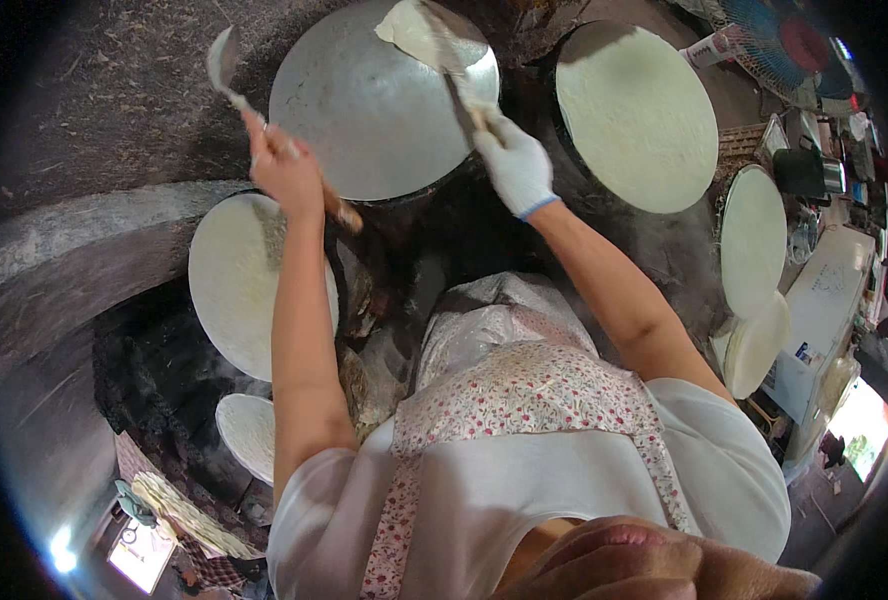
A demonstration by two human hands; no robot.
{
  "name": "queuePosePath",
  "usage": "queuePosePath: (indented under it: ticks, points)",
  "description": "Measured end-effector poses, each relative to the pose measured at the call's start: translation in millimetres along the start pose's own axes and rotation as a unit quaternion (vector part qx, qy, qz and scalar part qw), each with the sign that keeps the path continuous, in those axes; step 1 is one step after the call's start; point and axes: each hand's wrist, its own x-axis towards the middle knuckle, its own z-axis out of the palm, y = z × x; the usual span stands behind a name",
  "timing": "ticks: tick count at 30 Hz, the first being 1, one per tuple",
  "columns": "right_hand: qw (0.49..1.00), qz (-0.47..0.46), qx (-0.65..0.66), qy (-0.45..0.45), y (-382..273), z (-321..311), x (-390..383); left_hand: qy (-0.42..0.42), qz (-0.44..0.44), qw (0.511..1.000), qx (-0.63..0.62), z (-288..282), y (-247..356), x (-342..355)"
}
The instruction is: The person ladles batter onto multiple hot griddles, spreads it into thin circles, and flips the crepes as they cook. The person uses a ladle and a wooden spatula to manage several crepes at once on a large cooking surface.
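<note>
My bare left hand (pixel 286 170) is closed on a metal ladle (pixel 222 62), its bowl raised over the dark surround left of the big round griddle (pixel 344 120); a wooden handle end sticks out below my fist. My white-gloved right hand (pixel 514 163) grips a wooden-handled tool (pixel 482 115) at the griddle's right side. Its far end is blurred in a pale patch of batter (pixel 412 35) at the top of the plate. The rest of that plate is bare metal.
Pale rounds cover griddles on the right (pixel 636 115), (pixel 752 240) and left (pixel 249 290), (pixel 248 430). More thin rounds (pixel 754 345) hang at the lower right. A fan (pixel 799 45), woven basket (pixel 739 140), metal pot (pixel 804 170) and long white box (pixel 822 310) stand along the right.
</note>
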Motion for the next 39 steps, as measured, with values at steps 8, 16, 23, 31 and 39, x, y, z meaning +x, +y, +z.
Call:
queuePosePath:
  ticks: [8,16,23,31,39]
  points:
    - [0.994,-0.022,-0.103,0.003,-21,29,22,-0.121,-0.074,0.977,-0.162,-65,42,-130]
    - [0.99,-0.002,-0.137,-0.019,-26,15,15,-0.033,0.045,0.989,-0.136,-121,62,-160]
    - [0.996,-0.081,-0.015,-0.023,19,-16,57,0.206,0.123,0.95,-0.2,-140,111,-209]
    - [0.973,-0.141,-0.145,-0.112,-35,-8,78,0.157,-0.173,0.958,-0.166,-119,77,-364]
    - [0.938,-0.195,-0.234,-0.163,-16,14,103,0.05,-0.543,0.74,-0.394,-31,17,-385]
